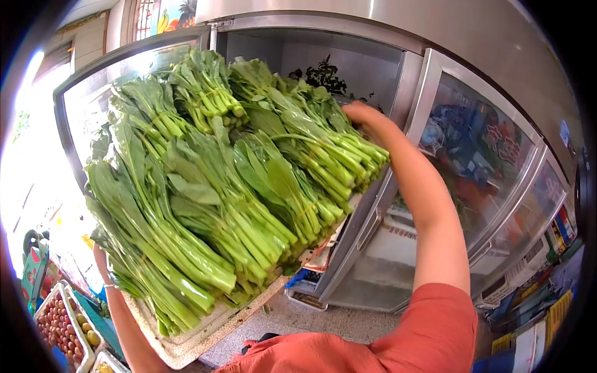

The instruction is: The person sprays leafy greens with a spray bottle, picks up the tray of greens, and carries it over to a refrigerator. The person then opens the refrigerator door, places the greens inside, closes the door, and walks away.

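A white foam tray is held tilted in front of my body, heaped with several tied bunches of leafy green vegetables. Their thick stems point toward me and to the right; the leaves lie toward the far left. My right hand grips the tray's far right side, its fingertips hidden behind the greens. On the left side, my left hand supports the tray, mostly covered by leaves. Beyond the load, an upright fridge has one compartment open, with dark leafy herbs inside.
The open glass door stands at the left behind the greens. Another glass door is at the right, with bagged goods behind it. Crates of small reddish fruit sit at lower left. Boxes are stacked at lower right.
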Tool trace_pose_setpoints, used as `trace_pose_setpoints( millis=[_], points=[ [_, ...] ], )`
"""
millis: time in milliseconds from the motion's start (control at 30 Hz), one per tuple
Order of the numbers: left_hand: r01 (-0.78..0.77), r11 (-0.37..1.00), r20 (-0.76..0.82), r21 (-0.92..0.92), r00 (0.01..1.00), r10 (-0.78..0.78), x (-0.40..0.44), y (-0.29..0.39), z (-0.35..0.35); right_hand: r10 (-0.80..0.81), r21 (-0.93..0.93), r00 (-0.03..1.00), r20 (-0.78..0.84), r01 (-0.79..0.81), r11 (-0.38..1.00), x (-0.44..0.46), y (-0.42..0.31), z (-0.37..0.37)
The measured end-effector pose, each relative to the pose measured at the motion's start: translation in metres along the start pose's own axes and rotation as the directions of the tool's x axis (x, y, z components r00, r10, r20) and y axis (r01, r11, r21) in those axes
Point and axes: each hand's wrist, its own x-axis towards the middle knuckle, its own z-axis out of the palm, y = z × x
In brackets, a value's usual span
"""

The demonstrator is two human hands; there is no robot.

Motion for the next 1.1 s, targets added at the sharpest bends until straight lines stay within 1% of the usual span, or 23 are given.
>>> trace_pose_setpoints(
  millis=[33, 67, 167, 200, 367, 433, 467, 500, 533, 567, 600, 667, 700, 767, 800, 833, 867, 900, 967, 1000, 1033, 1067, 1100],
  points=[
    [0.136, 0.958, -0.009, -0.252, 0.99, -0.143, -0.019, 0.027, 0.034, 0.023, 0.012, 0.993, 0.113, -0.025, 1.0, 0.017, 0.002, -0.001],
    [0.152, 0.943, -0.028, -0.296, 0.985, -0.167, -0.027, 0.033, 0.047, 0.038, 0.02, 0.973, 0.228, -0.043, 0.999, 0.034, 0.001, -0.001],
    [0.07, 0.982, -0.113, -0.176, 0.989, -0.091, -0.034, 0.023, 0.063, 0.061, -0.055, 0.97, 0.237, -0.049, 0.997, 0.072, 0.002, 0.007],
    [0.043, 0.991, -0.141, -0.13, 0.988, -0.061, -0.036, 0.018, 0.067, 0.063, 0.001, 0.971, 0.229, -0.065, 0.998, 0.08, 0.006, 0.007],
    [-0.099, 0.985, -0.204, 0.138, 0.971, 0.126, -0.048, 0.005, 0.059, 0.023, -0.097, 0.947, 0.321, 0.008, 0.995, 0.106, -0.007, 0.018],
    [-0.241, 0.924, -0.224, 0.297, 0.923, 0.313, -0.058, 0.032, 0.104, 0.093, -0.08, 0.946, 0.31, -0.071, 0.994, 0.105, -0.006, 0.02],
    [-0.27, 0.9, -0.209, 0.344, 0.912, 0.353, -0.062, 0.048, 0.122, 0.13, -0.047, 0.902, 0.411, -0.122, 0.991, 0.11, -0.005, 0.02],
    [-0.268, 0.899, -0.21, 0.346, 0.912, 0.353, -0.06, 0.051, 0.126, 0.13, -0.046, 0.901, 0.414, -0.122, 0.992, 0.1, 0.0, 0.016],
    [-0.202, 0.966, -0.249, 0.164, 0.939, 0.239, -0.061, 0.052, 0.128, -0.044, 0.28, 0.948, 0.316, -0.049, 0.959, 0.076, 0.009, 0.011],
    [-0.123, 0.992, -0.273, -0.025, 0.955, 0.111, -0.065, 0.053, 0.13, -0.175, 0.564, 0.97, 0.169, 0.051, 0.824, 0.063, 0.017, 0.01],
    [-0.092, 0.987, -0.281, -0.131, 0.958, 0.051, -0.067, 0.06, 0.133, -0.182, 0.563, 0.966, 0.182, 0.05, 0.825, 0.068, 0.02, 0.011],
    [-0.116, 0.99, -0.28, -0.078, 0.956, 0.09, -0.077, 0.087, 0.158, -0.272, 0.682, 0.939, 0.209, 0.059, 0.729, 0.073, 0.024, 0.013],
    [-0.146, 0.989, -0.264, -0.034, 0.955, 0.132, -0.081, 0.096, 0.169, -0.274, 0.686, 0.938, 0.212, 0.057, 0.725, 0.069, 0.018, 0.017],
    [-0.159, 0.985, -0.277, -0.059, 0.951, 0.137, -0.083, 0.101, 0.181, -0.12, 0.531, 0.974, 0.194, -0.001, 0.847, 0.066, 0.007, 0.019],
    [-0.161, 0.967, -0.283, -0.198, 0.954, 0.101, -0.084, 0.102, 0.183, -0.071, 0.479, 0.981, 0.181, -0.025, 0.877, 0.069, 0.006, 0.019],
    [-0.158, 0.93, -0.286, -0.332, 0.956, 0.061, -0.085, 0.101, 0.182, 0.014, 0.265, 0.97, 0.244, -0.08, 0.961, 0.086, 0.007, 0.024],
    [-0.237, 0.946, -0.27, -0.221, 0.947, 0.174, -0.085, 0.099, 0.179, 0.058, 0.155, 0.962, 0.267, -0.102, 0.983, 0.096, 0.004, 0.029],
    [-0.242, 0.946, -0.272, -0.214, 0.945, 0.18, -0.084, 0.102, 0.175, 0.101, 0.043, 0.952, 0.289, -0.119, 0.992, 0.107, 0.001, 0.034],
    [-0.23, 0.928, -0.234, -0.294, 0.958, 0.163, -0.081, 0.112, 0.176, 0.133, -0.009, 0.909, 0.396, -0.14, 0.99, 0.116, 0.007, 0.037],
    [-0.26, 0.933, -0.238, -0.25, 0.95, 0.201, -0.083, 0.122, 0.185, 0.15, -0.03, 0.891, 0.428, -0.152, 0.988, 0.118, 0.011, 0.036],
    [-0.254, 0.94, -0.241, -0.229, 0.95, 0.198, -0.08, 0.117, 0.177, 0.102, -0.113, 0.894, 0.436, -0.058, 0.992, 0.117, 0.01, 0.038],
    [-0.154, 0.891, -0.173, -0.428, 0.981, 0.086, -0.075, 0.12, 0.17, 0.05, -0.19, 0.893, 0.448, 0.04, 0.981, 0.115, 0.007, 0.038],
    [-0.044, 0.798, -0.08, -0.6, 0.997, -0.006, -0.071, 0.124, 0.165, 0.052, -0.186, 0.894, 0.446, 0.036, 0.982, 0.115, 0.004, 0.032]
  ],
)
